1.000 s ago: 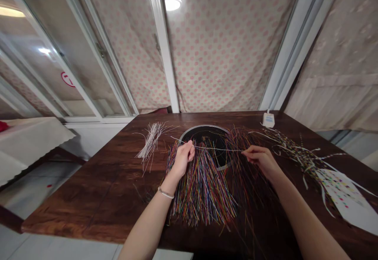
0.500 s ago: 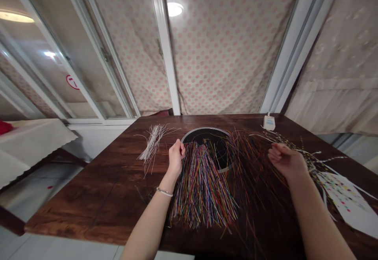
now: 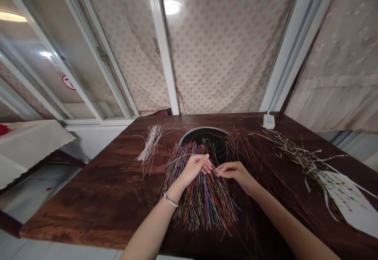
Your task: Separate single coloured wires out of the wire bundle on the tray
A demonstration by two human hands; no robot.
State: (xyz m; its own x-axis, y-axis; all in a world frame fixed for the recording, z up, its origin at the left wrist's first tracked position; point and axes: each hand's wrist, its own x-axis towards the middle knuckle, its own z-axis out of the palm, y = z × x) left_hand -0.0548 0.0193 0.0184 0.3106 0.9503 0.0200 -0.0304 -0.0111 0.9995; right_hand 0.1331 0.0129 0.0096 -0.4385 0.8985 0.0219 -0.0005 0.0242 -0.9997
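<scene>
From my remote position I log the left hand point(image 3: 195, 168) with fingers curled together, thumb pinching a thin pale wire strand point(image 3: 191, 155) that arcs above a fan of thin multicoloured insulated wires point(image 3: 203, 201). The right hand point(image 3: 234, 172) has thumb and forefinger point(image 3: 217, 169) pressed together just beside the left fingertips; I cannot tell whether they grip the strand. Holding both pinches this close is sound practice for so fine a strand. Left of the fan, on the dark wooden table point(image 3: 88, 201), lies a loose bundle of white wires point(image 3: 151, 145).
</scene>
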